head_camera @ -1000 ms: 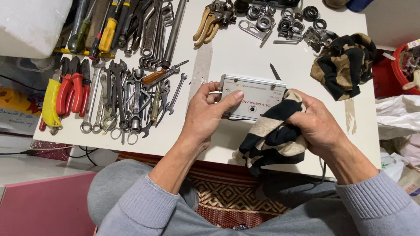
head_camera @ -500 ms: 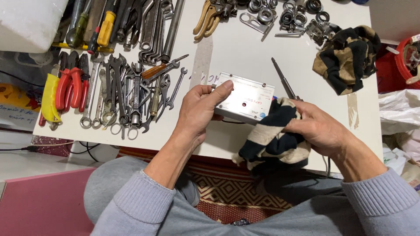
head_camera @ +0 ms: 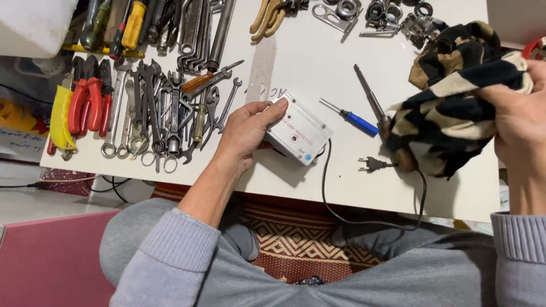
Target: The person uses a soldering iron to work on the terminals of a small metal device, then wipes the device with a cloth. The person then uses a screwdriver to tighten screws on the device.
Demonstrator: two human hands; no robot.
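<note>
Two hands, left hand (head_camera: 245, 129) gripping white box (head_camera: 298, 135), right hand (head_camera: 520, 116) clutching striped cloth (head_camera: 455, 122), blue screwdriver (head_camera: 351, 118) between

Two hands: left hand (head_camera: 247, 128) at 9 o'clock of the one small white box (head_camera: 298, 130), right hand (head_camera: 520, 116) at 3 o'clock, gripping one black-and-cream cloth (head_camera: 449, 122). One further cloth of like pattern (head_camera: 449, 48) at 1 o'clock. One blue-handled screwdriver (head_camera: 350, 117); one dark slender tool (head_camera: 368, 96) beside it. One two-pin plug (head_camera: 372, 165) on one black cord (head_camera: 327, 187), at 5 o'clock of the box. One pair of red-handled pliers (head_camera: 88, 105) and one yellow-handled tool (head_camera: 58, 116) at 9 o'clock. One heap of open-end spanners (head_camera: 165, 111), overlapping, count not certain. One yellow-handled screwdriver (head_camera: 135, 23) at 11 o'clock. One cluster of metal rings and fittings (head_camera: 375, 12) at 12 o'clock, uncountable.
</note>
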